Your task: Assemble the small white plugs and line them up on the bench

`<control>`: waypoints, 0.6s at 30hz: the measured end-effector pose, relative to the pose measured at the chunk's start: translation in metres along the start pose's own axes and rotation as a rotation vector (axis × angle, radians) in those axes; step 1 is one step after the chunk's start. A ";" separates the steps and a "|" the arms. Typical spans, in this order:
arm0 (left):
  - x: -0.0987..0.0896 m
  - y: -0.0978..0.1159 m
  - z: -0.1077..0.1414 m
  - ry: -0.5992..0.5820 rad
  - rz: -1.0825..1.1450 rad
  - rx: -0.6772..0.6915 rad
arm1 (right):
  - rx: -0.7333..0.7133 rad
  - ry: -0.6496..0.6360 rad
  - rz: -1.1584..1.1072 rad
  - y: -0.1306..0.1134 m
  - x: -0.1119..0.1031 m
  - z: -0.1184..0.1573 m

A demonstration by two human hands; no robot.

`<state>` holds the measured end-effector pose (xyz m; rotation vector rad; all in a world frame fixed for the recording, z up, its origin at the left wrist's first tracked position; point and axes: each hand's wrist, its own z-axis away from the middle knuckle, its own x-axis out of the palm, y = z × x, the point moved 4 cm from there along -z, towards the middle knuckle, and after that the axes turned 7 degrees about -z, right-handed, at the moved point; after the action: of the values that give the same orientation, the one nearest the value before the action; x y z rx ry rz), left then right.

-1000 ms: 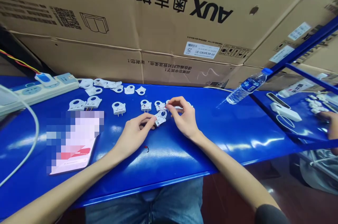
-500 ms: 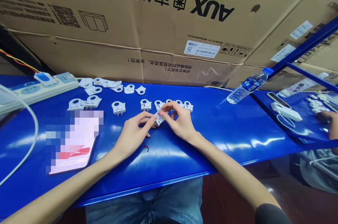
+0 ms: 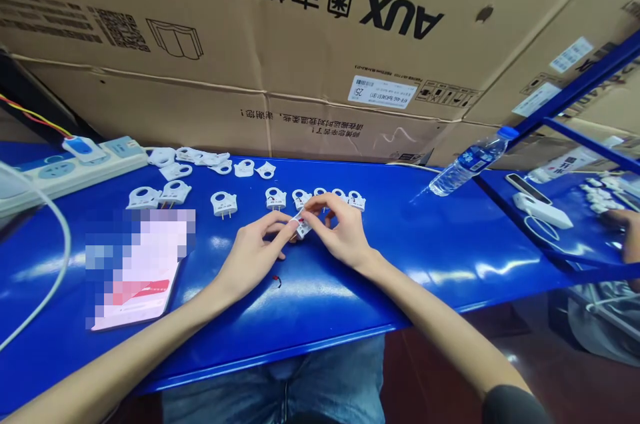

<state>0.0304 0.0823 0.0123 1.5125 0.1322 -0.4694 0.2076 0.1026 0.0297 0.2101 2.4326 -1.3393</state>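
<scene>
Both hands meet over the middle of the blue table [image 3: 450, 251]. My left hand [image 3: 253, 254] pinches a small white plug part [image 3: 301, 227] from the left, and my right hand [image 3: 340, 231] pinches the same part from the right, its fingertips on top of it. Just behind the hands stands a row of several white plug parts [image 3: 300, 198] with metal pins. A tiny red and black bit [image 3: 278, 281] lies on the table near my left wrist.
More white plug parts [image 3: 175, 171] lie at the back left beside a power strip [image 3: 60, 174] with a white cable. A blurred card [image 3: 135, 271] lies at the left. A water bottle [image 3: 467, 163] lies at the right. Large cardboard boxes [image 3: 300, 44] stand behind. Another person's hand [image 3: 627, 237] is at the far right.
My right hand came down from the row of parts onto the plug part that my left hand holds. The part turned between the fingers. Since half a second ago, hardly anything moved.
</scene>
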 end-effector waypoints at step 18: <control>0.001 -0.003 -0.001 -0.039 -0.003 0.029 | -0.131 -0.082 0.196 0.000 0.003 0.003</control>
<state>0.0302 0.0827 0.0089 1.5308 0.0980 -0.5046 0.2059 0.1000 0.0268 0.3429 2.3517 -1.0805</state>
